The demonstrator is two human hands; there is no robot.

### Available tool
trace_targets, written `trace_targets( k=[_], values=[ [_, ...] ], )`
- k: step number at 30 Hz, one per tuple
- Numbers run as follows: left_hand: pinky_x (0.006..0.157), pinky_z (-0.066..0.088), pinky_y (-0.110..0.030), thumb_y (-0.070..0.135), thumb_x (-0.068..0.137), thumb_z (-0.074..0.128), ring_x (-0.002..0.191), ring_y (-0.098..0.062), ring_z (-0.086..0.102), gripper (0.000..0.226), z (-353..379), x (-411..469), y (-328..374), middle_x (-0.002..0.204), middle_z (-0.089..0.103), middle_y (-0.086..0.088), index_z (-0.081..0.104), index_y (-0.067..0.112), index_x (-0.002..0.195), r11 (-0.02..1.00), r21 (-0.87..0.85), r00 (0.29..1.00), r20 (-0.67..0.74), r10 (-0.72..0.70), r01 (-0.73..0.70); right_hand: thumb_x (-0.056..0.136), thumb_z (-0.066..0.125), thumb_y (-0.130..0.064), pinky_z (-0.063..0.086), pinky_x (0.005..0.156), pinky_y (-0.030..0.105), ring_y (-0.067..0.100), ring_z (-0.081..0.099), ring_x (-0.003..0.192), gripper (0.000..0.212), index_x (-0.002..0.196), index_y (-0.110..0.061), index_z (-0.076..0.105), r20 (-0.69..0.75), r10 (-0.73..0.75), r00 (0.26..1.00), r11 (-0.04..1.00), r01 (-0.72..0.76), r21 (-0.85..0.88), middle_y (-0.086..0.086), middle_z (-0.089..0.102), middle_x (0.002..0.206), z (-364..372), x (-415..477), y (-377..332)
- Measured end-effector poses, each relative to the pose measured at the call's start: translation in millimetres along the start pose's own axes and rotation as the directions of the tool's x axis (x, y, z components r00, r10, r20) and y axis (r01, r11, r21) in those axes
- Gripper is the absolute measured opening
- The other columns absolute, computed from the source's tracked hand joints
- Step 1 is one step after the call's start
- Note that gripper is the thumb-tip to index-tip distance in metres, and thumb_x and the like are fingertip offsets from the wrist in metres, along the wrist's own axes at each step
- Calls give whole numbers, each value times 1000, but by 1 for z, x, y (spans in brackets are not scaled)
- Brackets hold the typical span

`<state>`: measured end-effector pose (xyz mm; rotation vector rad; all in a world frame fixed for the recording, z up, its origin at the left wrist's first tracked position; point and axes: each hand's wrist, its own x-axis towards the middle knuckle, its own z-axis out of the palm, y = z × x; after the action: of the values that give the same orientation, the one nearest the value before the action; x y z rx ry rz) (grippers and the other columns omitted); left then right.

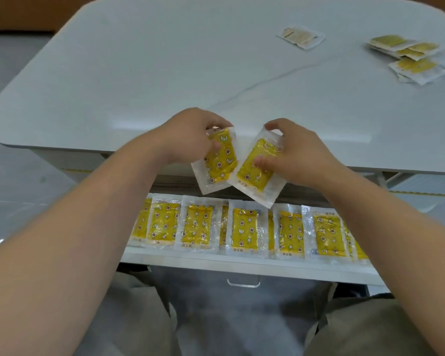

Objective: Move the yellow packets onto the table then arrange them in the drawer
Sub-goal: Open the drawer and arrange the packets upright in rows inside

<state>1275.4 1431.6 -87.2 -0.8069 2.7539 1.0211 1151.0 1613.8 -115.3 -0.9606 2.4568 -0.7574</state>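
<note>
My left hand (190,136) grips one yellow packet (217,165) by its upper end, above the open drawer (242,265). My right hand (290,155) pinches a second yellow packet (252,173) that overlaps the first one's right edge. Both packets are clear sleeves with a yellow star-and-moon print, tilted over the table's front edge. Below them, several more yellow packets (244,231) lie side by side in a row inside the drawer.
The white table (165,73) carries a small pile of yellow packets (409,55) at the far right and a pale packet (301,37) behind it. The drawer handle (243,283) faces my lap. My knees sit below the drawer.
</note>
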Motion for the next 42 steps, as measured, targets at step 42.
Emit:
trace_targets(
  k=[42],
  values=[
    [105, 46, -35, 8, 87, 73, 131, -26, 51, 73, 7, -37, -121, 145, 52, -3, 42, 22, 151, 720, 680, 884, 241, -400, 140, 97, 66, -28, 54, 88, 33, 16, 60, 112, 39, 135, -30, 57, 337, -193, 921, 981, 192, 37, -4, 62, 128, 170, 0, -58]
  ],
)
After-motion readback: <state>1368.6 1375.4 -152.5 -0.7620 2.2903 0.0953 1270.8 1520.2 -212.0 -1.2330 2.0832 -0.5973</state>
